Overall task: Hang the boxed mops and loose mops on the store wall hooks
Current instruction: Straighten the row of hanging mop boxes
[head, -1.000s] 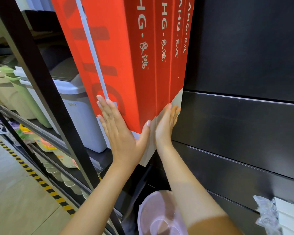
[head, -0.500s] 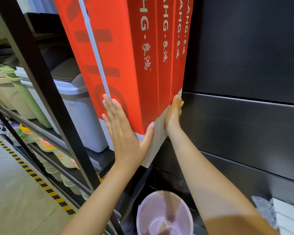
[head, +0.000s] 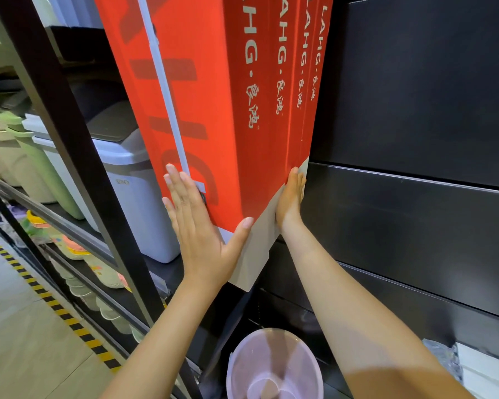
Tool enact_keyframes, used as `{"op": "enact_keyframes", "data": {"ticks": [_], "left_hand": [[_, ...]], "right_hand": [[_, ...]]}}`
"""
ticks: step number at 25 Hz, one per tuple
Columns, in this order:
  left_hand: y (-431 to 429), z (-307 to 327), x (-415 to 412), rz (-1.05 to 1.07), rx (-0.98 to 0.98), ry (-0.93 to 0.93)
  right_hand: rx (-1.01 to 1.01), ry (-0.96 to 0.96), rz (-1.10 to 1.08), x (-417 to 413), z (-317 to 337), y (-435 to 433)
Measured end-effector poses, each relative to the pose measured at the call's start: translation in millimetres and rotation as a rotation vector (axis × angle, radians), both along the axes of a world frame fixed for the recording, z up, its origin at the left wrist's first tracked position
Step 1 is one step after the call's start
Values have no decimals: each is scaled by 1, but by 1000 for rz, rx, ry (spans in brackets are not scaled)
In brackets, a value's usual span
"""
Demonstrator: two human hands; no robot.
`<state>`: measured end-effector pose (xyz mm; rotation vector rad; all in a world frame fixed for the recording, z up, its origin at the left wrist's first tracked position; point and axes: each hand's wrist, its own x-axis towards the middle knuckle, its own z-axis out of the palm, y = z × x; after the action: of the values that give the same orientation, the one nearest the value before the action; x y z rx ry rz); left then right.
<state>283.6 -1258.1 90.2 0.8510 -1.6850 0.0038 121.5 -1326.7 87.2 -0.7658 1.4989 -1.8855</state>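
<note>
Several tall red mop boxes [head: 222, 110] with white lettering and grey bottoms hang side by side against the black slat wall [head: 415, 226]. A white mop pole [head: 167, 90] is printed or strapped down the front box's face. My left hand [head: 196, 223] lies flat on the front box's lower face, thumb hooked round its corner. My right hand [head: 291, 197] presses flat against the bottom of the boxes nearest the wall, fingers pointing up. The hooks are hidden above the frame.
A black shelf upright [head: 69, 156] runs diagonally at the left, with white and green lidded bins [head: 133, 191] and small coloured items on its shelves. A pale pink bucket [head: 274, 367] stands below my arms. A plastic-wrapped white package [head: 467, 367] lies at bottom right. Yellow-black floor tape [head: 52, 300] marks the aisle.
My right hand has slid from the front box's edge back toward the wall, to the rear boxes. The boxes have closed up together. My left hand stays on the front face.
</note>
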Motion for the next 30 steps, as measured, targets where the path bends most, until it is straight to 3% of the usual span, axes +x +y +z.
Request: {"op": "enact_keyframes", "data": {"ticks": [7, 12, 17, 21, 26, 30], "left_hand": [[-26, -3, 18, -122, -58, -39], [-47, 2, 37, -196, -94, 46], [-61, 14, 44, -285, -134, 105], [-59, 21, 44, -376, -109, 157], [-60, 24, 46, -459, -110, 162], [-65, 29, 53, -541, -73, 172]], "right_hand": [[-3, -17, 20, -7, -22, -21], [-108, -49, 60, 31, 23, 34], [-230, 196, -20, 80, 48, 94], [-234, 409, -267, 113, 54, 109], [-118, 828, -536, 137, 54, 117], [-73, 979, -649, 143, 55, 119]]}}
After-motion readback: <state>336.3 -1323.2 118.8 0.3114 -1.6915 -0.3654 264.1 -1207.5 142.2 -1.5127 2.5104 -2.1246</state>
